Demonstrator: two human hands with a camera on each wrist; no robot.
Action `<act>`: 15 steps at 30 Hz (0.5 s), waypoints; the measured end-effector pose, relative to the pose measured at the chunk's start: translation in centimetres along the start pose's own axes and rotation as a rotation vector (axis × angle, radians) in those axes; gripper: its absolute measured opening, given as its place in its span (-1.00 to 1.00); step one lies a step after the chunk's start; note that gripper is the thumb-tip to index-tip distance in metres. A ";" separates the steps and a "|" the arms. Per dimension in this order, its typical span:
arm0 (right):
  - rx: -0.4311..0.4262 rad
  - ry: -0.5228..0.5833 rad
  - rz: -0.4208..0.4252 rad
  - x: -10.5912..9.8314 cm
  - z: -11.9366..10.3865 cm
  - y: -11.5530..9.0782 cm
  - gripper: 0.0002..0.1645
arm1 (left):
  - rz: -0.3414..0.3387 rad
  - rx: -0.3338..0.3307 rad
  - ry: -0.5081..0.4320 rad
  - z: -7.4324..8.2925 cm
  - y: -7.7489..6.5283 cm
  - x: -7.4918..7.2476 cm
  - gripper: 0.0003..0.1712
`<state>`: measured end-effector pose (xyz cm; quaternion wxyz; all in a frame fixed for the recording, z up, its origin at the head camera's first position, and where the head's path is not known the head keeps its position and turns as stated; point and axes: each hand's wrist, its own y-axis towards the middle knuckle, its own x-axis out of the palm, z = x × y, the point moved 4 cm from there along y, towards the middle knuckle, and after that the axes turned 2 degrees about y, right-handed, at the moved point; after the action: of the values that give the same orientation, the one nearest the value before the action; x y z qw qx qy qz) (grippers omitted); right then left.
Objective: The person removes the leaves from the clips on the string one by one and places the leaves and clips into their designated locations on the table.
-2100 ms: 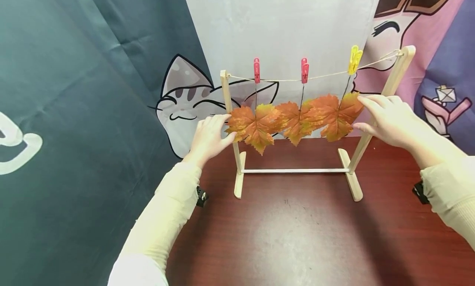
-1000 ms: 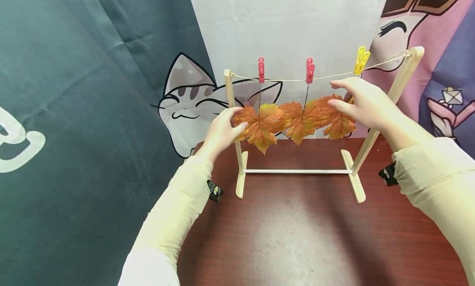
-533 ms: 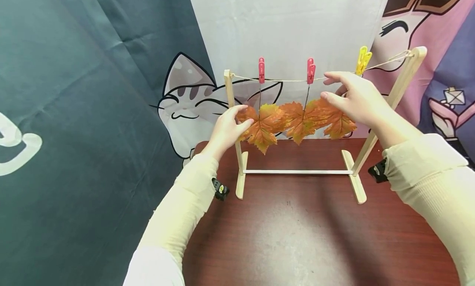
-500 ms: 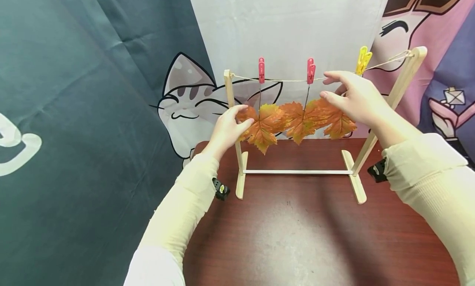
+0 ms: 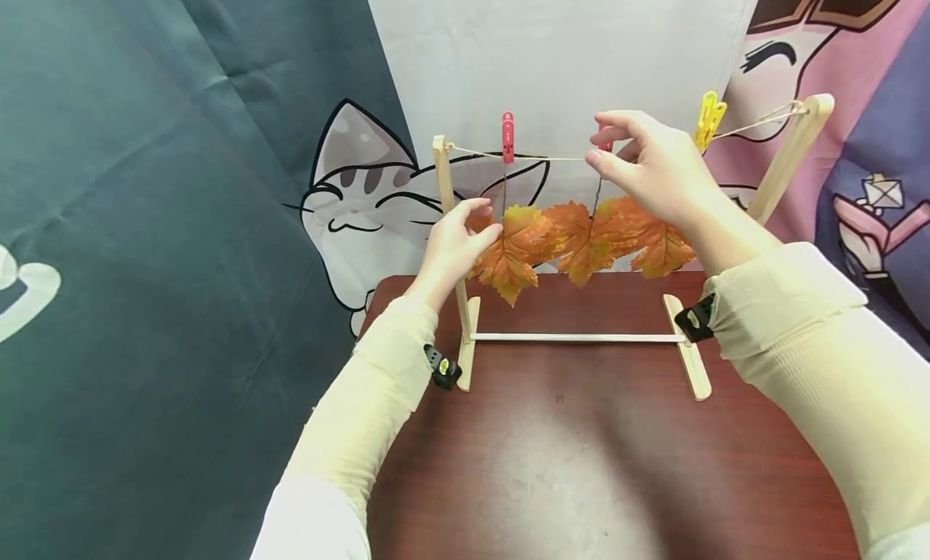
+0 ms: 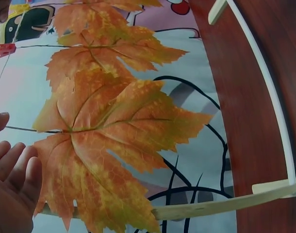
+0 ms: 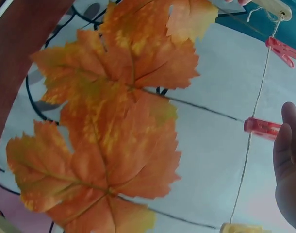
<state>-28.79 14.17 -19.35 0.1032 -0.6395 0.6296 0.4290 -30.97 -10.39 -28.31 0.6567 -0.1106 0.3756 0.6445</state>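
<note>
Three orange maple leaves hang by thin stems from a string: a left leaf, a middle leaf and a right leaf. A red clothespin, a second red clothespin and a yellow clothespin sit on the line. My left hand is at the left leaf's outer edge, thumb and fingers apart, gripping nothing visible. Around the middle clothespin is my right hand, thumb and forefinger apart; its fingers partly cover the pin, and contact is unclear.
A wooden rack with a left post, a right post and a white crossbar stands on the reddish-brown table. Directly behind it hangs a printed cloth backdrop.
My right hand has moved left and up from the right leaf's edge, past the yellow clothespin, to the middle red one. My left hand has shifted slightly right and up beside the left leaf.
</note>
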 end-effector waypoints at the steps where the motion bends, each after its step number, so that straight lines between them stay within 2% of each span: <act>1: 0.001 0.003 -0.001 0.1 -0.1 0.1 -0.37 | 0.003 0.004 -0.008 0.1 0.0 0.1 -0.53; 9: 0.033 0.059 -0.019 1.0 -0.9 0.8 -0.33 | 0.015 -0.016 -0.055 0.3 0.4 0.4 -0.54; 15: 0.056 0.064 -0.032 1.6 -1.9 1.6 -0.26 | 0.051 -0.026 -0.086 0.8 1.1 0.4 -0.59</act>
<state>-29.72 11.42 -18.60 0.1080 -0.6597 0.6340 0.3887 -31.73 -9.40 -27.62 0.6540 -0.0818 0.3414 0.6701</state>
